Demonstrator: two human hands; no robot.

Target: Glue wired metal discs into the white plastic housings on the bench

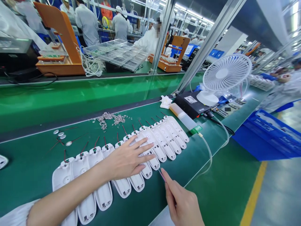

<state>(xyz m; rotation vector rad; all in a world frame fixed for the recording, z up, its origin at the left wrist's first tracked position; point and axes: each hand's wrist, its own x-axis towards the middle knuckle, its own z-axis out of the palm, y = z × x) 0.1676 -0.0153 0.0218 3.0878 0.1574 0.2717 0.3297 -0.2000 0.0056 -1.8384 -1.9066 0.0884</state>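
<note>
A slanting row of several long white plastic housings [103, 196] lies on the green bench mat [30, 169]. Small green boards with thin red wires sit at their far ends. My left hand [128, 158] rests palm down across the middle housings, fingers spread, hiding parts of them. At the near edge of the row, my right hand [182, 199] grips a thin, pointed tool [161, 174], whose exact kind I cannot make out. The tool's tip is at the near end of a housing, just beyond my left fingers.
Behind the row lie a pile of small metal parts [107, 121] and several round discs with wires [61, 135]. To the right are a glue syringe [182, 116], a black box [188, 102] and a white fan [223, 75]. A blue carton [270, 135] stands beyond the bench edge.
</note>
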